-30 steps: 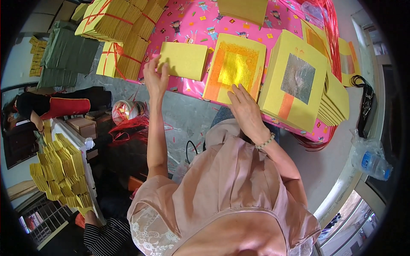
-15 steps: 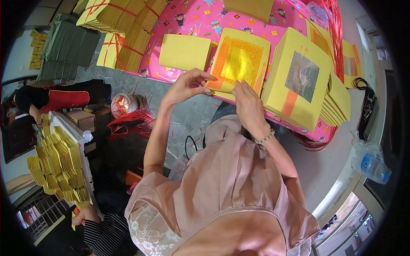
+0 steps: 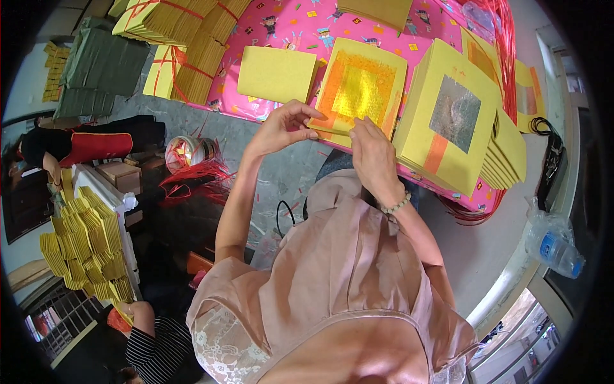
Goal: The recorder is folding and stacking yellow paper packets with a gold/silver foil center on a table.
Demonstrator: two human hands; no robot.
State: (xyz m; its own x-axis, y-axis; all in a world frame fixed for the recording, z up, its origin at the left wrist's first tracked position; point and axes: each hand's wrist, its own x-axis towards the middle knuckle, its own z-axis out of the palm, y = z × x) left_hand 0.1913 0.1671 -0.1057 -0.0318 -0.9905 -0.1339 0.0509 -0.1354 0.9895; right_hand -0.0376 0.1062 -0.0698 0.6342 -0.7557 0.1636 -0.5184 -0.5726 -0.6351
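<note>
In front of me on the pink table lies a yellow paper sheet (image 3: 324,96) with a gold foil square and an orange border. Its near edge is curled up in a narrow fold. My left hand (image 3: 289,130) pinches the near left corner of that edge between thumb and fingers. My right hand (image 3: 374,157), a bead bracelet at its wrist, has its fingers together on the fold near the middle; its thumb is mostly hidden. Right of it stands a thick stack of yellow paper (image 3: 416,121) whose top sheet bears a silver foil square and an orange strip.
A plain yellow paper stack (image 3: 277,73) lies left of the sheet. Bundles tied with red string (image 3: 185,70) stand farther left. Red strands (image 3: 505,57) hang at the right. At the lower left, people handle folded yellow paper (image 3: 89,243) on another table.
My hands stay at the sheet's near edge, with the right fingers shifted very slightly. The whole view has moved a little. At lower left, a co-worker's hand and arm have changed position.
</note>
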